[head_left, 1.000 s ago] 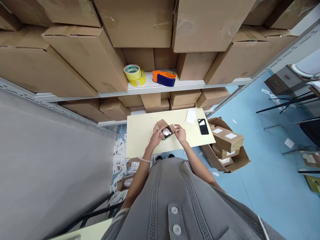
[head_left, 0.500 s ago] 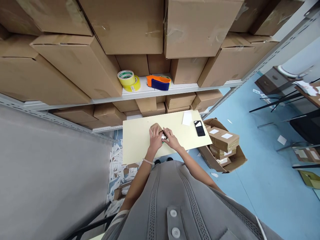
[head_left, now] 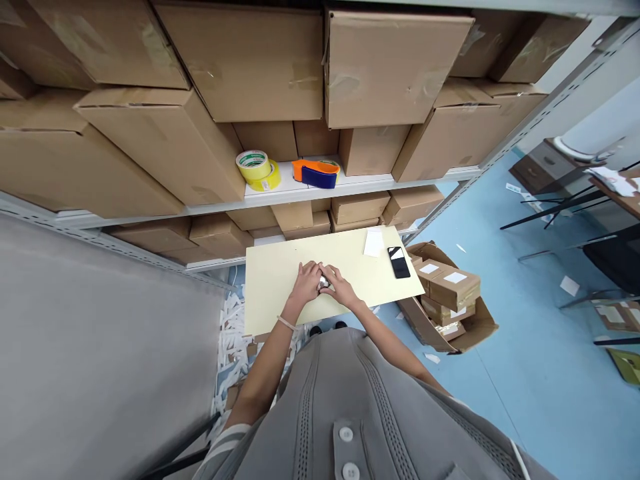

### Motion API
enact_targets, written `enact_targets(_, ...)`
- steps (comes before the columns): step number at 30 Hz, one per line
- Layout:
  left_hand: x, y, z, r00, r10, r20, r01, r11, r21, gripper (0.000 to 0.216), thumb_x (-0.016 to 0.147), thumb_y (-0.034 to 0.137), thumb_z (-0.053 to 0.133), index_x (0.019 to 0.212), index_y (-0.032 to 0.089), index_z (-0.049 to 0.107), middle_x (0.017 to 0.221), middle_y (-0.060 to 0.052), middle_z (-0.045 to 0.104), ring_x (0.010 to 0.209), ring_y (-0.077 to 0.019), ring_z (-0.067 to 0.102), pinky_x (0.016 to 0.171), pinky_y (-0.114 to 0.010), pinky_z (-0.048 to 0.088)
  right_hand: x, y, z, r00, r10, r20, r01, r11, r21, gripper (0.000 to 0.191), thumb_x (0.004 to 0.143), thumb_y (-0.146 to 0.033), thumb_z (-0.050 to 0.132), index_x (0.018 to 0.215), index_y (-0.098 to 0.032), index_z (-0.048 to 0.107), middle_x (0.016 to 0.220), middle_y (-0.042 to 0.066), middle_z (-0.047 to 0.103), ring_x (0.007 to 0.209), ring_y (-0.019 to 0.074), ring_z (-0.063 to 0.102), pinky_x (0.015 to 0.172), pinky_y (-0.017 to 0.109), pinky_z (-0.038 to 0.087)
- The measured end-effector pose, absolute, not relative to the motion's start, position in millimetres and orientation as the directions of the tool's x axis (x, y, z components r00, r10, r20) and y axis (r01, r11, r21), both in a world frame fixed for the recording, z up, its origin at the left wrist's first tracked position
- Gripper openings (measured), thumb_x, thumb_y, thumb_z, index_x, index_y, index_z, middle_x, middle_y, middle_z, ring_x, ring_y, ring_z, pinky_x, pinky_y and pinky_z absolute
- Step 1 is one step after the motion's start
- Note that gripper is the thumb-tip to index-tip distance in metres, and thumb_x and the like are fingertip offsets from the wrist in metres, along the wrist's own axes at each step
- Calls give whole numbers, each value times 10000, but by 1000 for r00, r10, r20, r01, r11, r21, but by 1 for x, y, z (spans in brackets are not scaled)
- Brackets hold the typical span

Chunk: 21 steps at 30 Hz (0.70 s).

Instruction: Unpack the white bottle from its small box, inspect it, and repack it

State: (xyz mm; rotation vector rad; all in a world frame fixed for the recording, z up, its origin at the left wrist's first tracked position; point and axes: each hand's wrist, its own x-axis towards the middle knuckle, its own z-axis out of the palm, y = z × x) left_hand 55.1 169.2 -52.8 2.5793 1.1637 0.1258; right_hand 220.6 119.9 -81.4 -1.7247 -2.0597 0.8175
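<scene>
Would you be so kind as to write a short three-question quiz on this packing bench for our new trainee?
1. True or false: the left hand and the right hand are close together around a small shiny item over the pale table.
2. What lies beside the yellow tape rolls on the shelf? A. scissors B. an orange and blue tape dispenser C. a mug
3. Fill in: the open carton of small labelled boxes stands on the blue ____.

Key: 1 true; 2 B; 3 floor.
</scene>
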Motion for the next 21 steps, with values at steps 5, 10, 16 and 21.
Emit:
enact_targets(5, 38, 170, -41, 665, 743, 81, 618, -608, 499, 575, 697, 178, 664, 1260, 164, 547, 1512, -177, 394, 1377, -342, 403, 1110, -531, 374, 225, 121, -83, -180, 977, -115, 787, 73, -613, 707, 925, -446, 571, 1529, -443, 205, 1525, 63, 337, 1194, 265, 578, 957, 414, 516)
enact_targets(10, 29, 168, -12, 419, 861, 288, 515, -486, 706, 505, 682, 228, 719, 1154, 187, 544, 1416, -144, 472, 1319, -284, 481, 1046, -435, 469, 227, 120, -88, -148, 979, -138, 790, 33, -613, 770, 879, -462, 631, 1536, -374, 239, 1495, 100, 374, 1165, 287, 596, 925, 411, 521)
enact_targets(16, 14, 161, 34, 0, 916, 400, 379, -370, 848, 521, 689, 287, 749, 1153, 194, 530, 1347, -139, 506, 1227, -247, 547, 906, -362, 548, 220, 129, -93, -127, 991, -36, 754, 73, -652, 754, 800, -328, 712, 1461, -293, 349, 1416, 100, 456, 1155, 278, 590, 911, 398, 506)
enact_targets(21, -19, 153, 49, -395, 835, 383, 244, -306, 920, 514, 728, 385, 732, 1153, 196, 514, 1270, -109, 539, 1188, -217, 557, 965, -328, 496, 217, 148, -91, -83, 995, 46, 615, 87, -783, 663, 704, -297, 756, 1302, -247, 474, 1302, 71, 568, 1118, 258, 591, 902, 388, 503)
